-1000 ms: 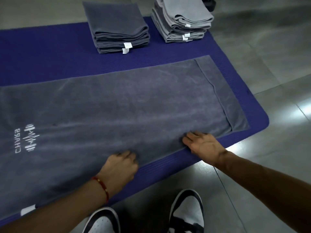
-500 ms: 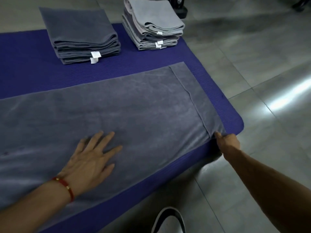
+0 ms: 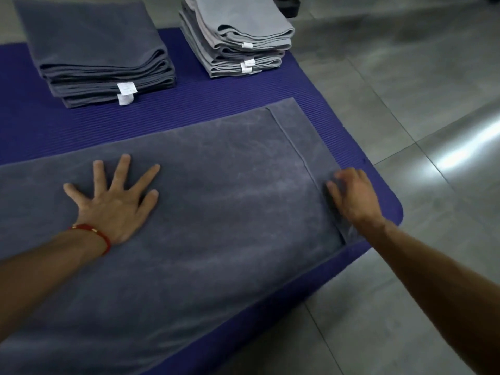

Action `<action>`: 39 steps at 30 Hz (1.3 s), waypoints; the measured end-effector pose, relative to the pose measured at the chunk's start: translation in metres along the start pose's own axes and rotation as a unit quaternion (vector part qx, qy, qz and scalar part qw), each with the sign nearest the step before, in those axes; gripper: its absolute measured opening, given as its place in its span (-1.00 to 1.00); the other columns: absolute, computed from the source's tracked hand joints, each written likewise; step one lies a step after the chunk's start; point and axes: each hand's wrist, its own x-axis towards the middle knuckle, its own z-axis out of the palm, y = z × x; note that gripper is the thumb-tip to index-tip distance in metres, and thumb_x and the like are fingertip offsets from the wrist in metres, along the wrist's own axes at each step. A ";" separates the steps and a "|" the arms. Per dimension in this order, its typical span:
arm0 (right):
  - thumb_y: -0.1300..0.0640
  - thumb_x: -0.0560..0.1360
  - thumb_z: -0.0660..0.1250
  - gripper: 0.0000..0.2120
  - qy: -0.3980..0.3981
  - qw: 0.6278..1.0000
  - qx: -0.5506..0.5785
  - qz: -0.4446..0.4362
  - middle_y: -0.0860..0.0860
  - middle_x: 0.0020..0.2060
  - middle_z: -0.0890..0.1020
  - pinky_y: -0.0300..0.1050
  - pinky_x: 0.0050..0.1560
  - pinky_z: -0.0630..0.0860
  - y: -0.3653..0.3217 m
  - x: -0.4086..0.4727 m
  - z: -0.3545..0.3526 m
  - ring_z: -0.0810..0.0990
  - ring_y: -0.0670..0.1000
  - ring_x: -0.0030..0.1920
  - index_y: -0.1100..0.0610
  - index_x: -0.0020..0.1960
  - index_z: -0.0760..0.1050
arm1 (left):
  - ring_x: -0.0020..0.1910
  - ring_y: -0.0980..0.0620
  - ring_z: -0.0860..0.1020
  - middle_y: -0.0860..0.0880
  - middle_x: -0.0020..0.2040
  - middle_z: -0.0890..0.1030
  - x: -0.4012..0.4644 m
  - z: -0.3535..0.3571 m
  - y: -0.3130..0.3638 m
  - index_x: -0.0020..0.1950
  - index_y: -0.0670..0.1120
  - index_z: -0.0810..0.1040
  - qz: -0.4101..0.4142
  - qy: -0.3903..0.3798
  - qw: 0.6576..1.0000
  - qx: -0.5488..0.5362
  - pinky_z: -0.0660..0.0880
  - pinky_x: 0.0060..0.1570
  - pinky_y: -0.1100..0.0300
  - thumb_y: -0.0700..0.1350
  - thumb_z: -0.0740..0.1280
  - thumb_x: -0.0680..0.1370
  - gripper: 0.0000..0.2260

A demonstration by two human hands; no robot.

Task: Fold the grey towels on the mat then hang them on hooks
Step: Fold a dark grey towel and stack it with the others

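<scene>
Grey spread towel (image 3: pixel 216 212) — one; folded stacks — two (image 3: pixel 100 55) (image 3: pixel 238 36).

dark grey towel (image 3: pixel 216 212) spread flat along purple mat (image 3: pixel 216 104), two folded towel stacks (image 3: pixel 94 50) behind

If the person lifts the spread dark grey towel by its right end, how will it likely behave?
Probably floppy: the spread towel lies flat on the ribbed mat, and it dents around the right hand. It would likely drape and sag, not hold shape. The left hand pressing flat should keep the rest from sliding, though the cloth may drag.
</scene>
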 end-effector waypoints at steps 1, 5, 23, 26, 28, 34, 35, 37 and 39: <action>-0.05 0.60 0.34 -0.73 -0.002 0.999 -0.009 -0.051 0.15 0.08 0.55 0.17 0.08 0.55 -0.016 0.023 0.004 0.56 0.23 0.06 0.12 0.17 0.52 | 0.59 -0.23 -0.27 0.08 0.64 -0.25 0.007 -0.001 0.001 0.48 0.49 -0.32 -0.015 0.005 1.000 -0.004 -0.13 0.32 -0.63 0.40 -0.24 0.55 -0.50; 0.16 0.63 0.27 -0.71 -0.011 0.987 -0.036 -0.159 0.23 0.24 0.54 0.27 0.21 0.48 -0.091 0.110 0.019 0.50 0.34 0.21 0.17 0.33 0.51 | 0.60 -0.24 -0.23 0.04 0.65 -0.19 0.024 0.004 0.001 0.53 0.42 -0.28 -0.070 0.062 0.996 -0.004 -0.12 0.28 -0.66 0.39 -0.27 0.57 -0.48; -0.17 0.68 -0.02 -0.38 -0.018 0.995 -0.063 -0.077 0.18 0.64 0.02 0.41 0.53 0.04 -0.165 0.104 0.091 0.06 0.26 0.61 0.05 0.66 0.03 | 0.61 -0.29 -0.14 -0.08 0.66 -0.07 0.025 0.014 -0.001 0.59 0.34 -0.15 -0.063 0.113 0.992 0.007 -0.06 0.28 -0.66 0.31 -0.15 0.61 -0.46; -0.23 0.67 -0.11 -0.34 -0.010 0.996 -0.069 -0.056 0.18 0.64 0.04 0.37 0.56 -0.04 -0.178 0.007 0.110 -0.01 0.24 0.63 0.08 0.66 0.02 | 0.61 -0.29 -0.16 -0.07 0.66 -0.10 0.025 0.014 0.000 0.58 0.35 -0.22 -0.073 0.105 0.992 0.018 -0.08 0.29 -0.65 0.31 -0.15 0.62 -0.47; -0.22 0.68 -0.08 -0.34 -0.019 0.996 -0.068 -0.061 0.18 0.64 0.01 0.36 0.57 -0.05 -0.191 -0.051 0.115 -0.05 0.24 0.63 0.09 0.67 0.00 | 0.60 -0.28 -0.20 -0.05 0.66 -0.13 0.026 0.014 0.001 0.57 0.36 -0.24 -0.078 0.099 0.992 0.016 -0.11 0.29 -0.65 0.31 -0.13 0.62 -0.46; -0.20 0.67 -0.06 -0.35 -0.073 0.983 -0.072 -0.155 0.16 0.65 0.01 0.51 0.49 -0.06 -0.258 -0.180 0.128 -0.06 0.30 0.63 0.10 0.66 0.00 | 0.59 -0.26 -0.28 -0.04 0.65 -0.23 0.023 0.005 -0.003 0.59 0.31 -0.24 -0.052 0.058 0.997 0.003 -0.21 0.30 -0.61 0.30 -0.17 0.61 -0.45; -0.19 0.67 -0.05 -0.35 -0.078 0.979 -0.070 -0.172 0.15 0.65 0.02 0.52 0.49 -0.06 -0.271 -0.194 0.131 -0.04 0.30 0.62 0.09 0.66 0.00 | 0.60 -0.22 -0.29 -0.03 0.65 -0.24 0.019 0.002 -0.009 0.60 0.28 -0.21 -0.027 0.047 0.998 -0.011 -0.24 0.32 -0.59 0.28 -0.13 0.63 -0.45; -0.19 0.66 -0.06 -0.35 -0.100 0.970 -0.064 -0.213 0.15 0.65 -0.01 0.50 0.50 -0.06 -0.298 -0.218 0.138 -0.04 0.30 0.62 0.06 0.67 -0.01 | 0.61 -0.12 -0.28 0.03 0.65 -0.22 0.005 -0.004 -0.035 0.62 0.24 -0.16 0.030 0.034 0.998 -0.031 -0.26 0.38 -0.52 0.21 -0.09 0.67 -0.47; -0.19 0.65 -0.07 -0.36 -0.117 0.959 -0.044 -0.256 0.14 0.65 -0.02 0.44 0.53 -0.02 -0.324 -0.240 0.145 -0.05 0.27 0.63 0.06 0.67 0.01 | 0.62 -0.07 -0.26 0.09 0.65 -0.20 -0.012 -0.008 -0.086 0.62 0.27 -0.14 0.061 0.035 0.997 -0.011 -0.24 0.41 -0.50 0.18 -0.11 0.69 -0.51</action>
